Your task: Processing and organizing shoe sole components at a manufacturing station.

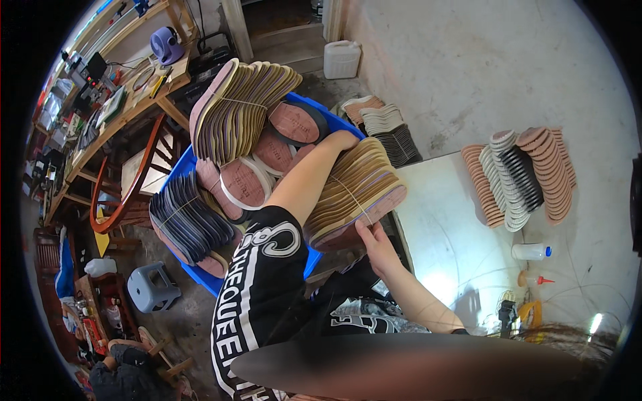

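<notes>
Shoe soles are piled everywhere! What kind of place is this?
Probably a small shoe-making workshop: tied bundles of insoles fill a blue bin, more rows lie on a white table, and a cluttered workbench stands nearby.

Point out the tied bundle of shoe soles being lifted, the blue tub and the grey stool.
Tied bundle of shoe soles (358,190), head view: middle of the stack.
Blue tub (312,259), head view: near wall.
Grey stool (152,285), head view: seat.
</notes>
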